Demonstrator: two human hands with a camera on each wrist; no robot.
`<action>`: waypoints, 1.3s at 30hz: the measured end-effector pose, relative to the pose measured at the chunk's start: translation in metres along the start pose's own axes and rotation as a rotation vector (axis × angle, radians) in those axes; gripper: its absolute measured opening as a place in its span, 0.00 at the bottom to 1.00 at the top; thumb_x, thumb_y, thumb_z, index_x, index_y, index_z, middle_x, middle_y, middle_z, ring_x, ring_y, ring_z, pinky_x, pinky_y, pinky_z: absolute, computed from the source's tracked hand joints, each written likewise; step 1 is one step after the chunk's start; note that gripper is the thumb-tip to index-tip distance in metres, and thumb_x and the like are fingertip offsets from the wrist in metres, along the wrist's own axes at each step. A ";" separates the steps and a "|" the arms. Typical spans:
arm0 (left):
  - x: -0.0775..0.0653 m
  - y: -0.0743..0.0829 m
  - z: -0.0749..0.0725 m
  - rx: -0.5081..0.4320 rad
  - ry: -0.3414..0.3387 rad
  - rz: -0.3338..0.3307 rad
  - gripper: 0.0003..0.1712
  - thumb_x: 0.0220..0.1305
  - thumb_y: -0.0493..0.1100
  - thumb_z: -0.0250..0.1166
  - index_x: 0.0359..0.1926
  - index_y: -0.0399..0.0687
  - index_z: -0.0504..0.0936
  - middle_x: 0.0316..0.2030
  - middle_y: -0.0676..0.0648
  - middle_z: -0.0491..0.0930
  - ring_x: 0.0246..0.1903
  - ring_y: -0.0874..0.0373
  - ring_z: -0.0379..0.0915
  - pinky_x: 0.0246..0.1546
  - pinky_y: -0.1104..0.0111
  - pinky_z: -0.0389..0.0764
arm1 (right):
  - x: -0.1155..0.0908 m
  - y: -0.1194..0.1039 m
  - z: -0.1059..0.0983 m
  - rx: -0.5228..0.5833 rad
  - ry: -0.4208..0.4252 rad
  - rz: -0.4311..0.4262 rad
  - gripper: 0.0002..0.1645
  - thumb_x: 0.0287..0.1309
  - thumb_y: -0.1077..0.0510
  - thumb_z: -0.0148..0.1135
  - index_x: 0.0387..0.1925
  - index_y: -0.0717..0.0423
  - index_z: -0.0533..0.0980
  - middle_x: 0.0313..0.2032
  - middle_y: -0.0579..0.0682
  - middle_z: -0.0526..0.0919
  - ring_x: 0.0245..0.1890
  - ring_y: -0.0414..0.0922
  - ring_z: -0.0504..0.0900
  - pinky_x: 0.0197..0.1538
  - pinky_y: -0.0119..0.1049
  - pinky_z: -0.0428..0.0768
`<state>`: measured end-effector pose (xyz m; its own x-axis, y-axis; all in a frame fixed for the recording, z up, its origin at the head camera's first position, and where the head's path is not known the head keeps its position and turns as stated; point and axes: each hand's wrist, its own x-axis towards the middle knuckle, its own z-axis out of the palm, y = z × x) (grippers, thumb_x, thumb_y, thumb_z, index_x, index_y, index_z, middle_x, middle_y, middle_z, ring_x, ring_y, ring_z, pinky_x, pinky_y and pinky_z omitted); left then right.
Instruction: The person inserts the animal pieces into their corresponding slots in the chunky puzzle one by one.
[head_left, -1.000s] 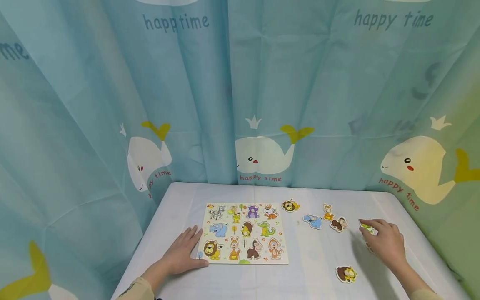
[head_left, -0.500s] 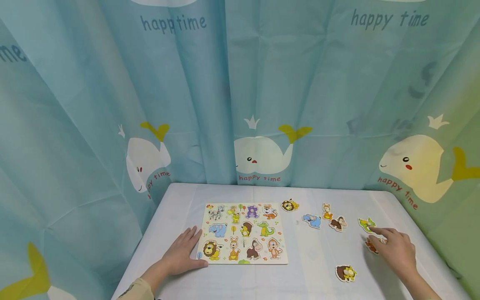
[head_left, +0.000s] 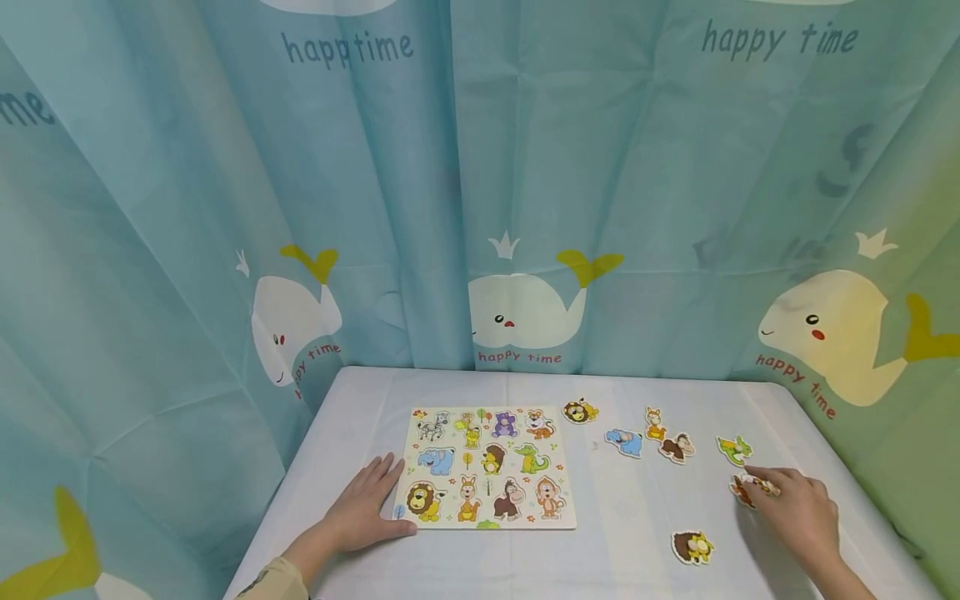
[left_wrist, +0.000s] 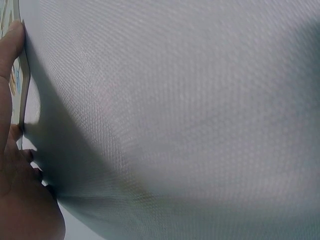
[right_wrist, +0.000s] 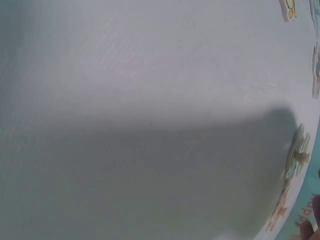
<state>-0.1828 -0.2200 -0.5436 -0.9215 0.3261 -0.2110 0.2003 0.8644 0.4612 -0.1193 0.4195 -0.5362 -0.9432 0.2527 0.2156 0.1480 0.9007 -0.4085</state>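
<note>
My left hand [head_left: 367, 504] lies flat along the left edge of a white animal puzzle board [head_left: 566, 515]. Its thumb touches the board's front left corner, also visible in the left wrist view. My right hand [head_left: 801, 512] is bent over an orange-and-white animal puzzle piece [head_left: 739, 493], which it partly covers. Thumb and index finger are spread apart above that piece. Just behind it lies a green crocodile puzzle piece [head_left: 733, 450]. In the right wrist view only bits of fingers [right_wrist: 314, 227] show at the right edge, apart from the pieces.
Other knobbed pieces lie right of the board: a lion [head_left: 581, 411], an elephant [head_left: 624, 442], a kangaroo [head_left: 655, 423], a brown animal [head_left: 677, 447] and a hedgehog [head_left: 692, 547]. A whale-print curtain [head_left: 637, 208] hangs behind the white table [head_left: 525, 567].
My right hand has moved from the crocodile piece toward me, to the orange-and-white piece. The crocodile piece is now fully uncovered. My left hand has stayed on the board's edge.
</note>
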 end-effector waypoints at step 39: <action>0.001 0.000 0.000 -0.008 0.000 0.000 0.66 0.49 0.75 0.72 0.79 0.45 0.59 0.79 0.39 0.51 0.78 0.37 0.41 0.75 0.40 0.48 | -0.004 0.009 0.005 -0.023 -0.024 0.165 0.21 0.65 0.44 0.66 0.42 0.58 0.86 0.54 0.71 0.78 0.44 0.73 0.73 0.38 0.64 0.72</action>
<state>-0.1840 -0.2198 -0.5442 -0.9216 0.3260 -0.2108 0.1974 0.8612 0.4684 -0.1159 0.4245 -0.5449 -0.9123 0.3897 0.1258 0.3082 0.8557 -0.4158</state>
